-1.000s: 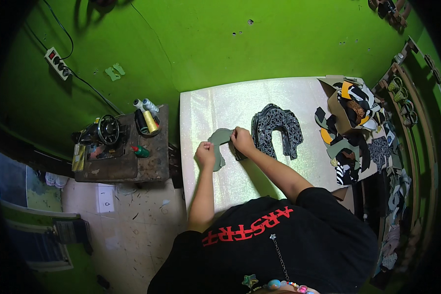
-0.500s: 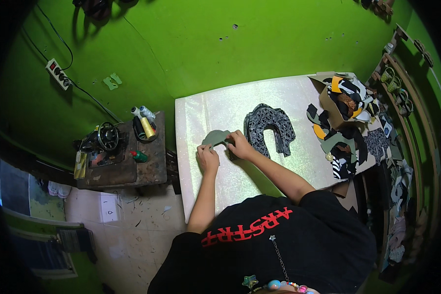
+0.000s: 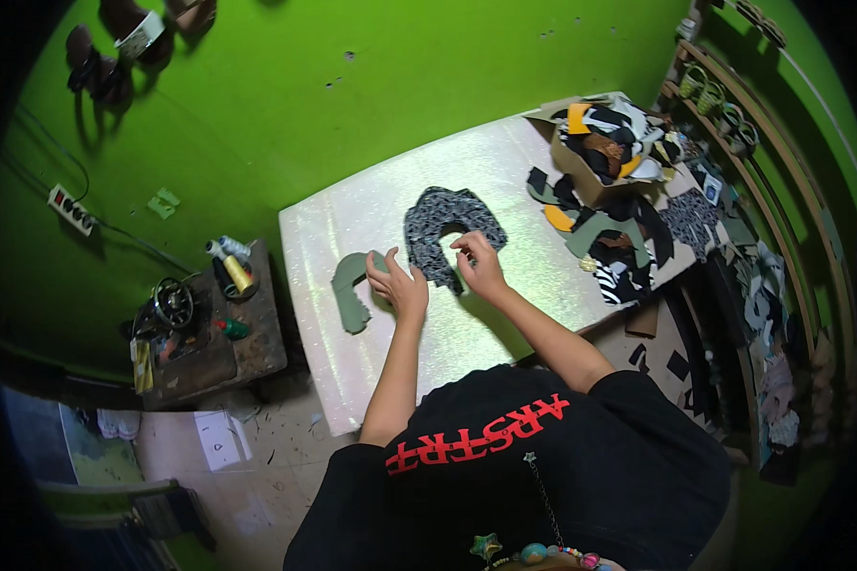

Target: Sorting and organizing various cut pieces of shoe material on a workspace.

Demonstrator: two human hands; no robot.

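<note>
A green U-shaped cut piece (image 3: 349, 303) lies on the left part of the pale, shiny table. My left hand (image 3: 399, 285) is beside its right end, fingers spread and gripping nothing. To the right sits a black-and-grey patterned stack of U-shaped pieces (image 3: 427, 225). Over the gap between its two arms is my right hand (image 3: 483, 266), its fingers bent but apart, with nothing visible in them. Whether those fingertips touch the stack I cannot tell.
A cardboard box (image 3: 581, 173) of fabric scraps stands at the table's far right, loose offcuts (image 3: 607, 234) around it. Left of the table is a sewing machine (image 3: 173, 305) on a worn stand with thread cones (image 3: 233, 265). Wooden racks (image 3: 781, 181) line the right wall.
Both hands have let go of the green piece, which now lies flat on the table. They have moved right toward the patterned stack. The whole view has shifted and turned.
</note>
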